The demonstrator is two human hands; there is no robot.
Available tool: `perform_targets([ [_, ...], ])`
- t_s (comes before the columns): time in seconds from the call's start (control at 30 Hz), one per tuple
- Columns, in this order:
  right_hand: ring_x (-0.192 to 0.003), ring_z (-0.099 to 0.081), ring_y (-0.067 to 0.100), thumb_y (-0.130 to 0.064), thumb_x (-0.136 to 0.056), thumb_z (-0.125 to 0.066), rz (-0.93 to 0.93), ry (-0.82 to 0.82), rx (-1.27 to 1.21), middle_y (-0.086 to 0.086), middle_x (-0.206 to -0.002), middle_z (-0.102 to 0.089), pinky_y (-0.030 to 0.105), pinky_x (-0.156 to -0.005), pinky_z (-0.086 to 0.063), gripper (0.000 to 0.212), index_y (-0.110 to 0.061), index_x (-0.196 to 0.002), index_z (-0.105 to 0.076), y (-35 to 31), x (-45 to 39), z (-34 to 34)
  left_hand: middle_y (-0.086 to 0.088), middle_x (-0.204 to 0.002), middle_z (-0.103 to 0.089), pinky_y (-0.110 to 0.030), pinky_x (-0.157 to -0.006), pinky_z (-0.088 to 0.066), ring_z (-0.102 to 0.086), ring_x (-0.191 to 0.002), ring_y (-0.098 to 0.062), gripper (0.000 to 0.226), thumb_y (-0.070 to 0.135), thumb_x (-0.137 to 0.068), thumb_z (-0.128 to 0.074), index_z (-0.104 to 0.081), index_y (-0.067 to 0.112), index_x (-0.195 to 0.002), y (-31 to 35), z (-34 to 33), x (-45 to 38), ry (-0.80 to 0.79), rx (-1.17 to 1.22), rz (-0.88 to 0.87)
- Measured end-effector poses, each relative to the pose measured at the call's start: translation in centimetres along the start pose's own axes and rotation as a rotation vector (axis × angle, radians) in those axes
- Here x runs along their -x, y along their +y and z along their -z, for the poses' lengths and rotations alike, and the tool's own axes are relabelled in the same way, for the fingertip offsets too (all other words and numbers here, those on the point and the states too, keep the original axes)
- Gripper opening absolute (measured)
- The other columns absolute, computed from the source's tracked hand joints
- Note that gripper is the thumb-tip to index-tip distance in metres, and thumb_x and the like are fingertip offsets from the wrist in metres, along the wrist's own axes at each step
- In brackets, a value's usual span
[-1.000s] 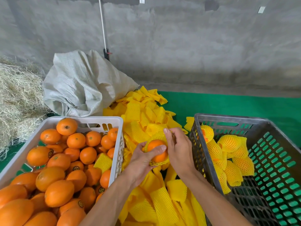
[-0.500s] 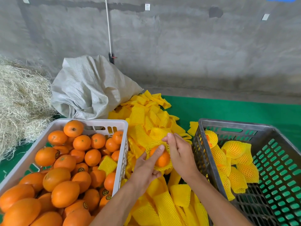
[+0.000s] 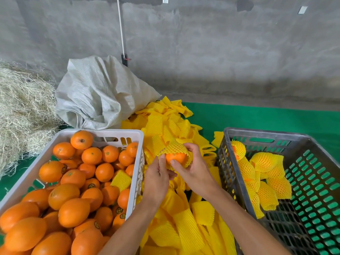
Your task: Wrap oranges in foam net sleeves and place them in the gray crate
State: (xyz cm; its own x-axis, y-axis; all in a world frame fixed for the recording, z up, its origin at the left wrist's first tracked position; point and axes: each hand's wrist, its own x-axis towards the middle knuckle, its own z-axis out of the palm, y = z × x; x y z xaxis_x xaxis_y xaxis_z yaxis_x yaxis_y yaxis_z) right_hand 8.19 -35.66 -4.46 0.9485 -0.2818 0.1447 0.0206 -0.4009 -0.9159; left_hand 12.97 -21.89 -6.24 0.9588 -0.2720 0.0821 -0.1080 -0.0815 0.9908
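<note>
Fingers of the left hand (image 3: 156, 179) and right hand (image 3: 193, 172) curl around an orange (image 3: 175, 157), gripping it while a yellow foam net (image 3: 174, 148) caps its top. Right of the fingers sits the gray crate (image 3: 276, 139); left, a white crate (image 3: 110, 132) of oranges.

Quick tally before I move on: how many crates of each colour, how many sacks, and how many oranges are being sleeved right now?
white crate: 1
gray crate: 1
sack: 1
half-sleeved orange: 1
Total: 4
</note>
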Motion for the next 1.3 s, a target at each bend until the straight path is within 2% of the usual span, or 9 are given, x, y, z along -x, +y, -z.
perform_targets([
  [0.13, -0.121, -0.049, 0.005, -0.065, -0.088, -0.065, 0.020, 0.091, 0.252, -0.013, -0.142, -0.040, 0.021, -0.091, -0.049, 0.071, -0.038, -0.143, -0.030, -0.1, -0.1, 0.1, 0.015, -0.064, -0.061, -0.011, -0.048, -0.044, -0.061, -0.052, 0.003, 0.057, 0.051, -0.105, -0.023, -0.063, 0.013, -0.118, 0.1, 0.5, 0.4, 0.009, -0.430, -0.213],
  [0.27, -0.120, -0.049, 0.011, -0.057, -0.092, -0.066, 0.077, 0.255, 0.329, -0.007, -0.138, -0.038, 0.029, -0.090, -0.052, 0.068, -0.033, -0.146, -0.033, -0.4, -0.4, 0.3, 0.002, -0.065, -0.066, -0.017, -0.042, -0.042, -0.060, -0.048, -0.010, 0.064, 0.049, -0.104, -0.021, -0.046, 0.013, -0.151, 0.4, -0.4, 0.5, 0.010, -0.653, -0.352],
  [0.33, -0.122, -0.048, 0.010, -0.056, -0.093, -0.065, 0.101, 0.279, 0.333, -0.007, -0.139, -0.038, 0.025, -0.088, -0.050, 0.068, -0.031, -0.148, -0.036, -0.3, -0.3, 0.2, 0.002, -0.068, -0.069, -0.018, -0.045, -0.049, -0.066, -0.055, -0.011, 0.057, 0.047, -0.107, -0.027, -0.048, 0.015, -0.149, 0.1, -0.7, 0.7, 0.011, -0.504, -0.290],
  [0.47, -0.133, -0.041, -0.004, -0.054, -0.099, -0.059, 0.174, 0.181, 0.308, -0.016, -0.149, -0.038, 0.013, -0.096, -0.046, 0.061, -0.034, -0.153, -0.038, -0.3, -0.4, 0.5, 0.000, -0.125, -0.067, -0.039, -0.076, -0.065, -0.073, -0.105, -0.015, 0.036, 0.033, -0.108, -0.049, -0.042, 0.029, -0.143, 0.7, -1.3, 0.6, -0.084, 0.215, 0.054],
  [0.6, -0.138, -0.044, -0.002, -0.046, -0.109, -0.041, 0.251, 0.116, 0.376, -0.014, -0.154, -0.046, 0.023, -0.107, -0.047, 0.047, -0.028, -0.153, -0.045, -0.5, -0.1, 0.2, 0.003, -0.139, -0.062, -0.047, -0.091, -0.061, -0.067, -0.122, -0.018, 0.072, 0.033, -0.099, -0.068, -0.027, 0.036, -0.158, 1.6, -0.7, -0.4, -0.162, 0.550, 0.194],
  [0.7, -0.136, -0.051, 0.008, -0.037, -0.108, -0.046, 0.294, 0.174, 0.495, -0.006, -0.152, -0.051, 0.032, -0.102, -0.053, 0.045, -0.019, -0.148, -0.053, -1.0, 0.1, 0.0, -0.005, -0.146, -0.059, -0.045, -0.096, -0.059, -0.066, -0.125, -0.021, 0.078, 0.029, -0.095, -0.069, -0.028, 0.031, -0.161, 1.6, -0.2, -0.8, -0.173, 0.581, 0.218],
  [0.87, -0.128, -0.057, 0.010, -0.036, -0.101, -0.059, 0.314, 0.166, 0.643, -0.005, -0.154, -0.050, 0.026, -0.090, -0.057, 0.050, -0.016, -0.147, -0.054, -1.3, 0.2, -0.5, -0.007, -0.142, -0.062, -0.047, -0.096, -0.059, -0.069, -0.119, -0.025, 0.061, 0.028, -0.101, -0.062, -0.037, 0.029, -0.156, 1.3, -0.2, -0.9, -0.114, 0.566, 0.275],
  [1.07, -0.095, -0.065, 0.013, -0.024, -0.102, -0.064, 0.206, 0.260, 0.401, 0.000, -0.114, -0.067, 0.037, -0.081, -0.057, 0.024, -0.009, -0.117, -0.074, -0.7, -0.5, 0.5, -0.007, -0.140, -0.061, -0.062, -0.089, -0.059, -0.073, -0.111, -0.033, 0.057, 0.036, -0.094, -0.070, -0.045, 0.038, -0.145, 1.0, 0.1, -0.6, -0.202, 0.554, 0.367],
  [1.3, -0.091, -0.062, 0.016, -0.020, -0.105, -0.059, 0.331, 0.274, 0.532, 0.002, -0.103, -0.063, 0.034, -0.075, -0.056, 0.018, -0.007, -0.110, -0.069, -0.9, -0.4, -0.2, -0.001, -0.136, -0.059, -0.048, -0.077, -0.065, -0.074, -0.106, -0.028, 0.047, 0.038, -0.103, -0.058, -0.038, 0.041, -0.145, 0.8, -0.5, -0.6, -0.095, 0.445, 0.341],
])
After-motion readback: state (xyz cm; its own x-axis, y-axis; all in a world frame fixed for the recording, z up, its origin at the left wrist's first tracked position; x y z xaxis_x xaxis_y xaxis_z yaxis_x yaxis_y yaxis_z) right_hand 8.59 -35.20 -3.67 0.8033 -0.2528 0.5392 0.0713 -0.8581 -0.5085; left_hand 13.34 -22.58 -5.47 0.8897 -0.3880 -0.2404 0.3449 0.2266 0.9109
